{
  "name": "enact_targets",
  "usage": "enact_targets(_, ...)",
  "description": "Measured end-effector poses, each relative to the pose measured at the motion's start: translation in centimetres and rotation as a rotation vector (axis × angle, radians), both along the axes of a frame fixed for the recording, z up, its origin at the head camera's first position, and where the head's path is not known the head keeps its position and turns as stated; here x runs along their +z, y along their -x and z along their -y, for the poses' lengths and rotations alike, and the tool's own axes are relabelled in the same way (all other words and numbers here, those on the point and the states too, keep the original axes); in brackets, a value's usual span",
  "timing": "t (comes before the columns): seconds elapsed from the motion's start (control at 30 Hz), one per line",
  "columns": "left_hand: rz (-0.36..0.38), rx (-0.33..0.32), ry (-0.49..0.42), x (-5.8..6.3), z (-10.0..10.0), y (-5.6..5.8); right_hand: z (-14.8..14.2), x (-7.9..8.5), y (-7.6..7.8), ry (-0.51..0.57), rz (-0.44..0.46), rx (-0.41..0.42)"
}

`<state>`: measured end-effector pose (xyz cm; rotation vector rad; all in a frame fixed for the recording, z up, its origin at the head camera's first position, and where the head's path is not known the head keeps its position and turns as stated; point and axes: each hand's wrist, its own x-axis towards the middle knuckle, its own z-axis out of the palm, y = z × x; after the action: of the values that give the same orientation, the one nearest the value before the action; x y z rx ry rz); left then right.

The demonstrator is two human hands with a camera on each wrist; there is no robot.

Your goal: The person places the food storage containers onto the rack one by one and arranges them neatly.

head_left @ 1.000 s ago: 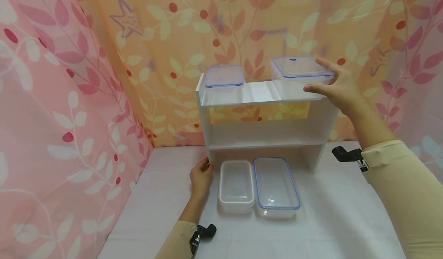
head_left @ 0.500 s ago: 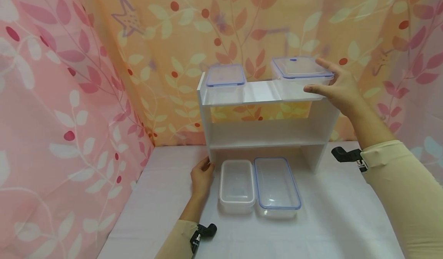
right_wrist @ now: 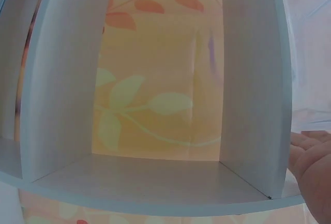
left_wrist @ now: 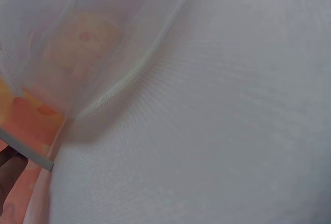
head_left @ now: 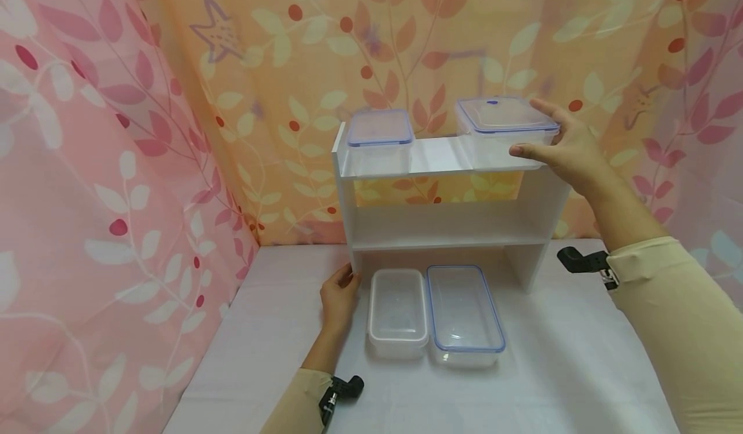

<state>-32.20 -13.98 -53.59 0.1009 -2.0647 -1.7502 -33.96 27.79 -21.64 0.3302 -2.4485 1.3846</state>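
Note:
My right hand [head_left: 574, 147] spans the right end of a clear food container [head_left: 499, 144] with a blue-edged lid, thumb along its front and fingers behind. That container stands on the top board of a white two-tier shelf [head_left: 453, 224]. In the right wrist view the hand [right_wrist: 315, 172] shows beside the shelf, the container [right_wrist: 313, 53] above it. Low on the shelf's left side panel, my left hand [head_left: 338, 302] holds the front edge; the left wrist view shows only some of its fingers [left_wrist: 11, 169] at that edge.
A smaller blue-lidded container [head_left: 380, 140] stands at the top board's left end. On the white-covered table [head_left: 278, 331], in front of the shelf, lie a white-lidded container [head_left: 397, 308] and a larger blue-rimmed one [head_left: 467, 311] side by side. A floral curtain [head_left: 278, 98] hangs behind.

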Motion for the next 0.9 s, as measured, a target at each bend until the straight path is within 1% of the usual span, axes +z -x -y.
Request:
enact_targets(0.13,0.009,0.001,-0.003,0.0,-0.1,0.1,0.0,0.2,-0.5,-0.043,0.015,-0.043)
enact_targets(0.23,0.002,-0.001,0.004,-0.1,-0.1,0.2,0.0,0.3,-0.9,-0.077,0.010,-0.072)
enact_targets(0.33,-0.003,-0.004,0.011,-0.2,-0.1,0.2,0.0,0.2,-1.3,-0.078,-0.006,-0.070)
enact_targets(0.5,0.003,0.002,0.010,-0.2,-0.1,0.3,0.0,-0.1,-2.1,-0.057,-0.056,-0.077)
enact_targets(0.7,0.004,0.000,0.005,-0.1,-0.1,0.3,0.2,-0.2,-3.5,-0.036,-0.113,-0.101)
enact_targets(0.9,-0.006,0.005,0.012,0.0,0.1,0.3,0.7,-0.6,-4.4,-0.051,-0.225,-0.148)
